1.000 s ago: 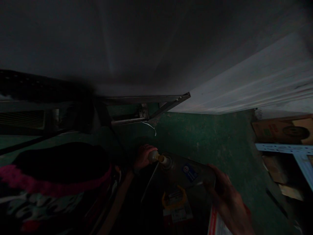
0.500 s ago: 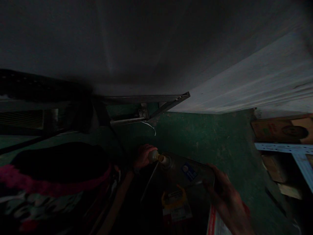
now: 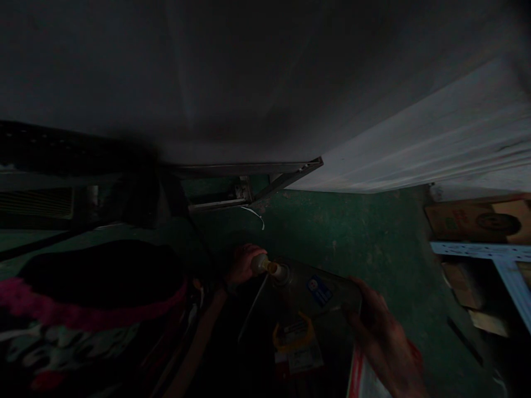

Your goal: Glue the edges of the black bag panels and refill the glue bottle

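The scene is very dark. My left hand (image 3: 241, 264) is closed round a small pale bottle (image 3: 265, 266) with yellowish liquid, tipped so its mouth meets the opening (image 3: 282, 274) of a large clear container (image 3: 309, 293) with a blue label. My right hand (image 3: 375, 331) grips the container's right edge, fingers wrapped over it. A yellow handle (image 3: 290, 334) with a label shows just below the container.
The floor is green (image 3: 373, 237). A dark cloth with a pink stripe (image 3: 95, 304) fills the lower left. A metal frame (image 3: 265, 171) and a pale wall stand behind. A cardboard box (image 3: 477, 221) and a light blue shelf frame (image 3: 498, 257) are at right.
Almost nothing has changed; both hands keep their hold on the bottle and container, and the view has shifted slightly.
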`<state>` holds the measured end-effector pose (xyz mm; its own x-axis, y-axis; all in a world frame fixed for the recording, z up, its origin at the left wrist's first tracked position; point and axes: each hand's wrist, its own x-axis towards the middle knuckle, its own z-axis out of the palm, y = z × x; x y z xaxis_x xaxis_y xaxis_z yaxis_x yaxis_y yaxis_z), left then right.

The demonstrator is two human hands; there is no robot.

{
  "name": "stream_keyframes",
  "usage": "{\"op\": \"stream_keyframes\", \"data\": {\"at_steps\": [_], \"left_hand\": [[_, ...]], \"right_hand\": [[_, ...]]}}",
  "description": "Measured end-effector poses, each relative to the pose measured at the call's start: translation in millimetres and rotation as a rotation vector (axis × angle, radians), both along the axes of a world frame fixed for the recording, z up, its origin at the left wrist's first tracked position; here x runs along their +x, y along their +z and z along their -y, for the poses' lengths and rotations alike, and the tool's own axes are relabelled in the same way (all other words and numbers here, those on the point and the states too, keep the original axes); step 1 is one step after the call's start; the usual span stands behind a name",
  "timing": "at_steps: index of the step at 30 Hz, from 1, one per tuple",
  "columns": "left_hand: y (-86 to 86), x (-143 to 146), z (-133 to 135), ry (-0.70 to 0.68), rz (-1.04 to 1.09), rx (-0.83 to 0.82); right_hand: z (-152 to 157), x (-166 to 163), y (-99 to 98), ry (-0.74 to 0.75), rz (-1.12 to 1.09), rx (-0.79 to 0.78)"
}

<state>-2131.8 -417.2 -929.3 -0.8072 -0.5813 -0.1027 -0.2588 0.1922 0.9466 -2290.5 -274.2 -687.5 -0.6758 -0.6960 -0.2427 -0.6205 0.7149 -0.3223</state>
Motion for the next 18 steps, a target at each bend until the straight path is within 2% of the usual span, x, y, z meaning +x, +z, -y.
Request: {"op": "stream_keyframes", "data": {"at_steps": [7, 14, 18], "left_hand": [[2.4, 0.6, 2.1, -0.009, -0.002, -0.006], [6.8, 1.0, 3.2, -0.01, -0.001, 0.004], [6.3, 0.6, 2.8, -0.013, 0.011, 0.024]], "right_hand": [[-2.9, -4.0, -0.7, 0.062, -0.019, 0.03], [-3.6, -4.1, -2.8, 0.064, -0.021, -0.019], [-4.7, -4.9, -2.7, 0.013, -0.007, -0.004]]}}
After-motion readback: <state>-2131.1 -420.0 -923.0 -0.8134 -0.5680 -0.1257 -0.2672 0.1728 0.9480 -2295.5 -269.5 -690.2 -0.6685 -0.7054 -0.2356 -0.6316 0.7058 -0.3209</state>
